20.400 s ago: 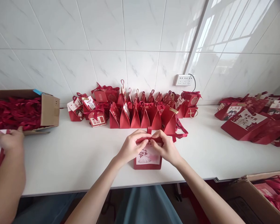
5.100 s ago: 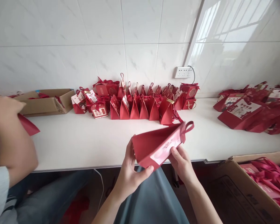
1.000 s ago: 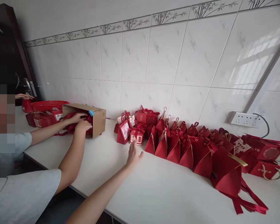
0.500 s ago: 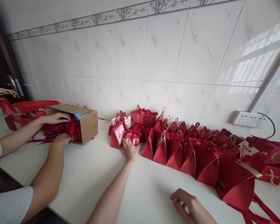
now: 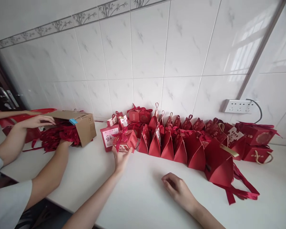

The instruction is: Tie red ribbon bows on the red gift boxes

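My left hand grips a small red gift box tied with a red ribbon bow, lifting it at the left end of a row of red gift boxes. My right hand rests on the white counter with its fingers curled loosely and nothing in it. A flat-fronted red box with a pink label stands just left of the one I hold.
A co-worker's two hands reach into a cardboard box full of red ribbons on its side at the left. A red basin lies behind it. A white power strip hangs on the tiled wall. More red boxes sit at the right.
My left hand has closed on the small ribbon-tied box and pulled it out from the row toward me. My right hand has slid further onto the counter.
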A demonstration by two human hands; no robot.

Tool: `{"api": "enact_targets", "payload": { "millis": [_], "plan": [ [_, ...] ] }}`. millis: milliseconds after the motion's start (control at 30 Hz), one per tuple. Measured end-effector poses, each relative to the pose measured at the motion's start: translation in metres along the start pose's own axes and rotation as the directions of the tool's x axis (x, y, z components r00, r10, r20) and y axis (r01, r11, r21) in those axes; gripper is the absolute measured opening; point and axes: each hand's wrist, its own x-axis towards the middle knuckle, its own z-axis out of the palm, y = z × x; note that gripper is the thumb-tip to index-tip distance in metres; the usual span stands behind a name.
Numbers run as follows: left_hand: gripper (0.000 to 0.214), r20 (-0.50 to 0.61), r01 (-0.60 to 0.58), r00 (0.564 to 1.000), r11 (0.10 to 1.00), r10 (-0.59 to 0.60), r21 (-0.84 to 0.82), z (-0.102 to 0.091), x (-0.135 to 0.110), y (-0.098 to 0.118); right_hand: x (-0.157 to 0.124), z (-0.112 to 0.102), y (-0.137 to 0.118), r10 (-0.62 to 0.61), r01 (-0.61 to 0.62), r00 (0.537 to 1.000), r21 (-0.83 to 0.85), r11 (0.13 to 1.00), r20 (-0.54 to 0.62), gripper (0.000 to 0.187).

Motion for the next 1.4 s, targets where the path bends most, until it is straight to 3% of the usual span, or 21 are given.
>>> {"api": "enact_targets", "payload": {
  "millis": [100,267,300,400,433,467,533,600,667,767,833,900,1033,1167,1233,1400],
  "plan": [
    [0.069,0.103,-0.001,0.995,0.999,0.006,-0.045,-0.01,-0.034,0.011,-0.001,0.001,-0.006,-0.018,0.021,0.999,0.052,0.998,-0.046,0.028],
    [0.068,0.319,0.086,0.944,0.996,-0.085,0.01,-0.027,-0.098,0.015,0.001,-0.013,0.001,0.114,-0.056,0.957,0.214,0.975,-0.266,0.039],
    [0.066,0.402,0.082,0.911,0.996,-0.093,0.045,-0.035,-0.109,0.014,0.002,-0.016,0.004,0.14,-0.072,0.945,0.231,0.97,-0.294,0.041],
    [0.046,0.651,-0.017,0.756,0.991,-0.072,0.13,-0.06,-0.123,0.014,0.004,-0.022,0.013,0.183,-0.094,0.923,0.261,0.961,-0.339,0.046],
    [0.039,0.662,-0.063,0.749,0.989,-0.04,0.132,-0.068,-0.12,0.014,0.005,-0.022,0.014,0.186,-0.093,0.919,0.268,0.959,-0.347,0.047],
    [0.035,0.62,-0.105,0.784,0.987,0.005,0.124,-0.075,-0.113,0.015,0.005,-0.021,0.014,0.185,-0.088,0.918,0.273,0.958,-0.352,0.048],
    [0.039,0.403,-0.168,0.91,0.976,0.101,0.135,-0.083,-0.087,0.016,0.004,-0.017,0.012,0.18,-0.08,0.917,0.278,0.957,-0.356,0.049],
    [0.052,0.19,-0.164,0.974,0.967,0.126,0.195,-0.086,-0.05,0.014,0.002,-0.013,0.008,0.172,-0.068,0.914,0.28,0.958,-0.367,0.051],
    [0.068,0.1,-0.114,0.991,0.963,0.092,0.245,-0.085,-0.011,0.009,0.0,-0.009,0.006,0.125,-0.026,0.92,0.261,0.965,-0.371,0.056],
    [0.089,0.043,-0.012,0.999,0.958,-0.001,0.286,-0.082,0.031,-0.003,-0.002,-0.002,0.005,-0.066,0.121,0.946,0.155,0.98,-0.319,0.074],
    [0.098,0.038,0.048,0.997,0.955,-0.062,0.293,-0.079,0.045,-0.013,-0.001,0.004,0.006,-0.182,0.209,0.947,0.076,0.975,-0.264,0.087],
    [0.106,0.047,0.083,0.994,0.953,-0.101,0.291,-0.075,0.051,-0.021,0.0,0.009,0.008,-0.222,0.236,0.946,0.031,0.971,-0.238,0.096],
    [0.109,0.066,0.064,0.994,0.963,-0.084,0.262,-0.059,0.047,-0.031,0.004,0.017,0.006,-0.194,0.2,0.96,0.008,0.98,-0.203,0.102],
    [0.105,0.147,-0.032,0.989,0.982,0.004,0.185,-0.026,0.037,-0.034,0.004,0.016,0.001,-0.12,0.121,0.984,0.003,0.993,-0.129,0.098],
    [0.094,0.201,-0.064,0.979,0.988,0.034,0.144,-0.009,0.034,-0.035,0.003,0.013,0.0,-0.119,0.12,0.988,0.009,0.993,-0.098,0.096],
    [0.032,0.32,-0.072,0.947,0.993,0.04,0.091,0.014,0.044,-0.038,0.0,0.007,0.002,-0.149,0.152,0.986,0.035,0.988,-0.071,0.094]
  ]
}}
